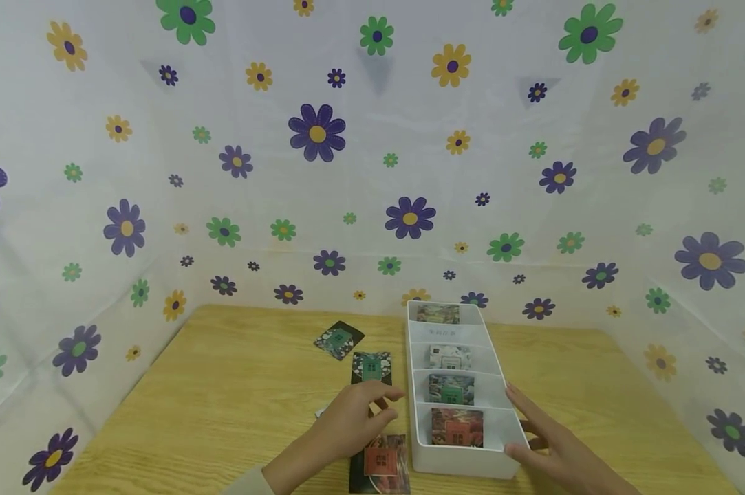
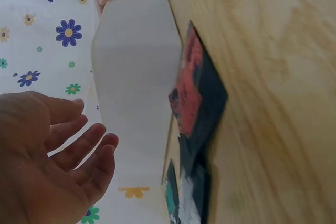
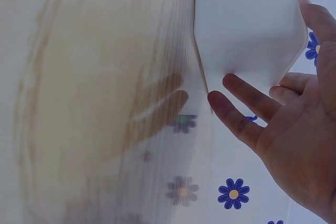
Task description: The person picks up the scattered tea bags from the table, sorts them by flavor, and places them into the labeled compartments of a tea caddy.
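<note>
Left hand (image 1: 361,418), fingers loosely parted, left of long white plastic box (image 1: 461,462); right hand (image 1: 553,447), fingers spread, touches right side.

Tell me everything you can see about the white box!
The white box is long and looks like plastic, with rounded corners and an open top. Thin dividers split it into a row of compartments; colourful packets show in four. It sits upright on the wood-look table, and the person's right grip touches its right side.
</note>
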The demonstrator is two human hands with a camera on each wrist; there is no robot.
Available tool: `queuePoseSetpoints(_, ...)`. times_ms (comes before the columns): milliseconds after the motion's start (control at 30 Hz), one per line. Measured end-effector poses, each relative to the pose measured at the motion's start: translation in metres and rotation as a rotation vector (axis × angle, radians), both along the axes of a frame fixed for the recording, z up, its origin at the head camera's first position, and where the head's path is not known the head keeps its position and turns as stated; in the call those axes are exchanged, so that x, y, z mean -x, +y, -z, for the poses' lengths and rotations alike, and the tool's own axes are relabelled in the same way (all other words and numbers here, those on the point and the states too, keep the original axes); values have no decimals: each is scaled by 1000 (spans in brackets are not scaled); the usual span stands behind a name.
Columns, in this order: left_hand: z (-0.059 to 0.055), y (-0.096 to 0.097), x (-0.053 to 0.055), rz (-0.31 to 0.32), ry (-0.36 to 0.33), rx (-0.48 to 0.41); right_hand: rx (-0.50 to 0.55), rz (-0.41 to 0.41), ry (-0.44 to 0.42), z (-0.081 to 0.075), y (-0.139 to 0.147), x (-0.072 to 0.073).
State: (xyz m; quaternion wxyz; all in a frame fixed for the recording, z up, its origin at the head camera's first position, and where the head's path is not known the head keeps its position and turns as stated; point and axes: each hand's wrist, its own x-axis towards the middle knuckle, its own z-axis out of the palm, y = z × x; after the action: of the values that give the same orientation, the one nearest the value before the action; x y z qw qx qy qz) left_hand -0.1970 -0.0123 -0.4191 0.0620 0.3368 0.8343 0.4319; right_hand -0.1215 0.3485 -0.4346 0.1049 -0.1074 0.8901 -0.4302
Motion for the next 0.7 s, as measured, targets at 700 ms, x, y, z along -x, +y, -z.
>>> queuePoseSetpoints(700,29,-6,-2,256,226,361,81,-45,-4,1,1,2)
